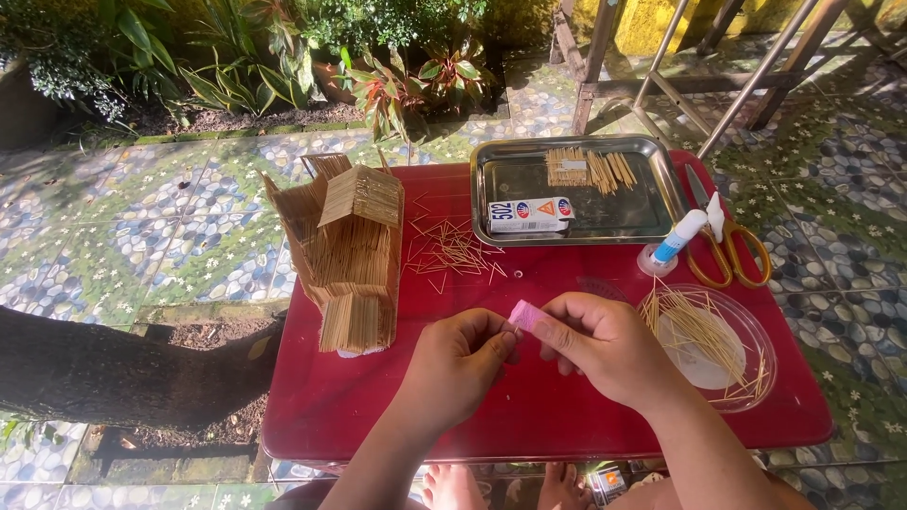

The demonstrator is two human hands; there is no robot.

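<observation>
Outdoors, on patterned stone tiles edged by a bed of green and red-leaved plants; low red table (529, 425) set in strong sun.

Left hand (460, 364) and right hand (605, 345) meet over the table's near middle. Right hand pinches a small pink block (524, 314) between thumb and fingers, fingers closed narrow around it. Left hand's fingertips are drawn together just beside the block, thumb against forefinger, as if on something very thin; what it holds, if anything, is too small to tell. Both hands sit close to the body, probably for steadiness with fine pieces.

Model house of thin wooden sticks (348, 253) stands upright at the table's left, within reach of the left hand. Loose sticks (452, 250) lie scattered between the house and a metal tray (491, 184) at the far edge. Tray holds neat bundles of cut sticks (588, 168) and a small glue box (530, 214), kept together so small parts do not roll off. Clear round dish (756, 331) with more sticks sits just right of the right hand. Glue bottle with blue collar (675, 241) and yellow-handled scissors (723, 241) lie right of the tray.
</observation>
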